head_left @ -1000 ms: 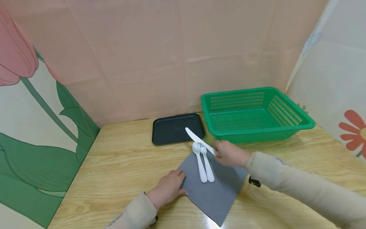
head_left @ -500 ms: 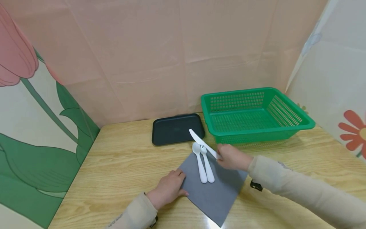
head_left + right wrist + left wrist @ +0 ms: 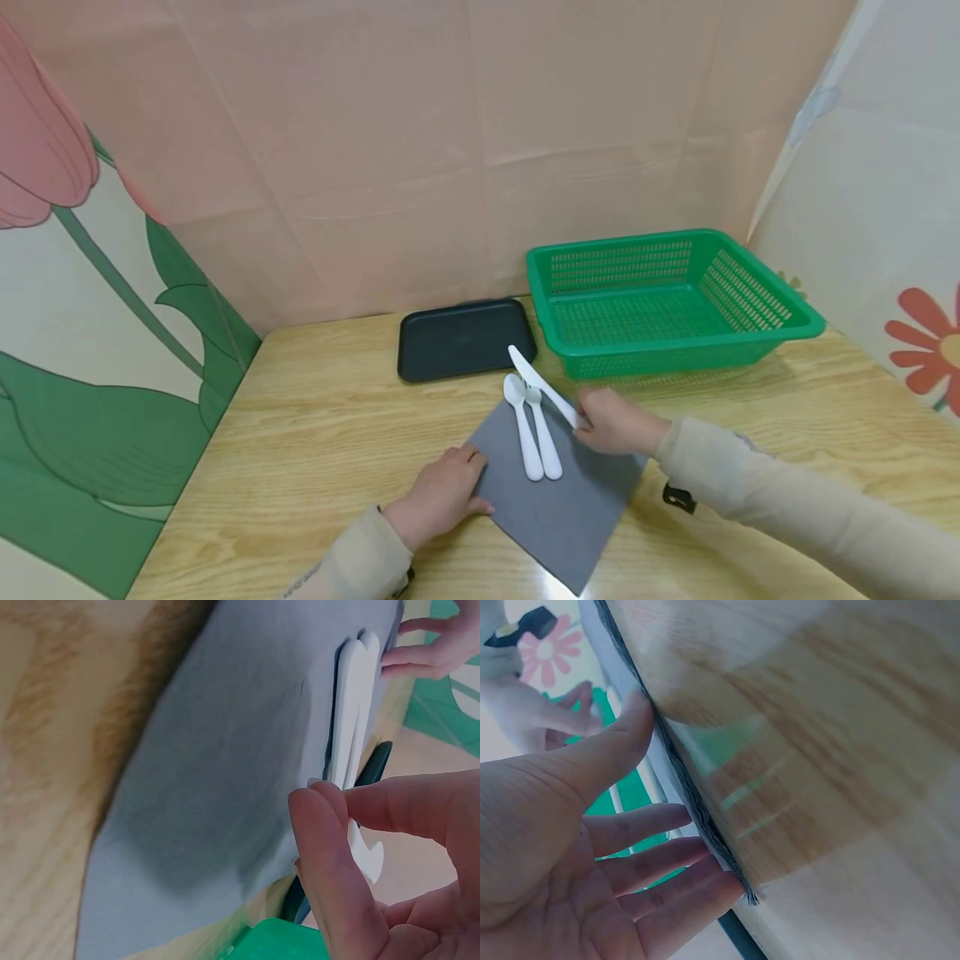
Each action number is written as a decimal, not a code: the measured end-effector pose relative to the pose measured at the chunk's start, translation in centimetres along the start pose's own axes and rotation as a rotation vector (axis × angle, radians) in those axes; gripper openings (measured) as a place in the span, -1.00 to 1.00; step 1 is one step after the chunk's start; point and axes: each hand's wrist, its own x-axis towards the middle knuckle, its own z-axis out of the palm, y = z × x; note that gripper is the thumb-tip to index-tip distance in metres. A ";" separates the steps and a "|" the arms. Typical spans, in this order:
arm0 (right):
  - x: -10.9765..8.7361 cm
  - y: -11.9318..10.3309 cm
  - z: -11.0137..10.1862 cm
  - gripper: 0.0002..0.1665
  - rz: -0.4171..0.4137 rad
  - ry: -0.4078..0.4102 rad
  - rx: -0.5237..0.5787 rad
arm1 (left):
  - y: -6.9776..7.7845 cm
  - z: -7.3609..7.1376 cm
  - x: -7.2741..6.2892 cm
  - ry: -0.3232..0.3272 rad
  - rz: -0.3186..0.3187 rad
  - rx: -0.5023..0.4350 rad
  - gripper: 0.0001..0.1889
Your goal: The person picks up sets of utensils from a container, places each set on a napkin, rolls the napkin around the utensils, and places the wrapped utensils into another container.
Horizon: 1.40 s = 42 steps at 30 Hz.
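Note:
My right hand [image 3: 617, 422] pinches the handle end of a white plastic knife [image 3: 542, 386], its blade slanting up and left past the fork's head. To the left of it, a white spoon [image 3: 527, 442] and a white fork [image 3: 549, 446] lie side by side on a grey cloth napkin [image 3: 558, 529], set diagonally like a diamond. The left hand [image 3: 441, 493] rests at the napkin's left edge. In the left wrist view, its thumb [image 3: 626, 739] and outstretched fingers touch that edge. Fingertips hide the knife's handle end in the right wrist view.
A black tray [image 3: 465, 340] lies at the back of the wooden table [image 3: 322, 417], with the knife tip near its front right corner. Right of it stands a green slotted basket [image 3: 675, 343]. Fabric hangings [image 3: 360, 150] close off the back and sides.
The right hand has drawn the knife toward me and slightly right, lower over the napkin. The left hand, spoon, fork and napkin stay put.

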 end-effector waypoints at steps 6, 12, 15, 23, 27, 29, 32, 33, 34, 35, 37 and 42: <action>-0.2 0.0 0.1 -0.87 0.032 -0.028 0.018 | 0.0 0.0 0.0 -0.004 0.000 0.000 -0.38; -0.3 0.2 0.3 -0.87 0.040 -0.031 0.029 | 0.0 0.0 0.0 -0.007 0.000 0.000 -0.38; -0.4 0.2 0.4 -0.87 0.046 -0.040 0.038 | 0.0 0.0 0.0 -0.005 0.000 -0.002 -0.38; -0.6 0.2 0.7 -0.83 0.098 -0.073 0.054 | 0.0 0.1 0.0 -0.003 0.002 -0.001 -0.38; -0.6 0.2 0.8 -0.82 0.094 -0.068 0.049 | 0.0 0.1 0.0 -0.006 0.001 -0.005 -0.38; -0.6 0.3 0.8 -0.82 0.103 -0.075 0.061 | 0.0 0.1 0.0 -0.008 0.000 -0.005 -0.38; -0.5 0.3 0.9 -0.82 0.127 -0.092 0.079 | 0.0 0.0 0.0 -0.010 -0.001 -0.007 -0.38; -0.5 0.4 0.9 -0.82 0.139 -0.100 0.086 | 0.0 0.0 0.0 -0.010 -0.001 -0.008 -0.38; -0.5 0.4 1.0 -0.81 0.143 -0.104 0.086 | 0.0 0.0 0.0 -0.011 -0.001 -0.009 -0.38; -0.5 0.4 1.0 -0.81 0.146 -0.108 0.084 | 0.0 0.0 0.0 -0.011 -0.001 -0.011 -0.39; -0.5 0.4 1.0 -0.78 0.151 -0.113 0.082 | 0.0 0.0 0.0 -0.011 -0.001 -0.009 -0.39; -0.6 0.3 1.1 -0.75 0.180 -0.130 0.085 | 0.0 0.0 0.0 -0.004 -0.001 0.003 -0.38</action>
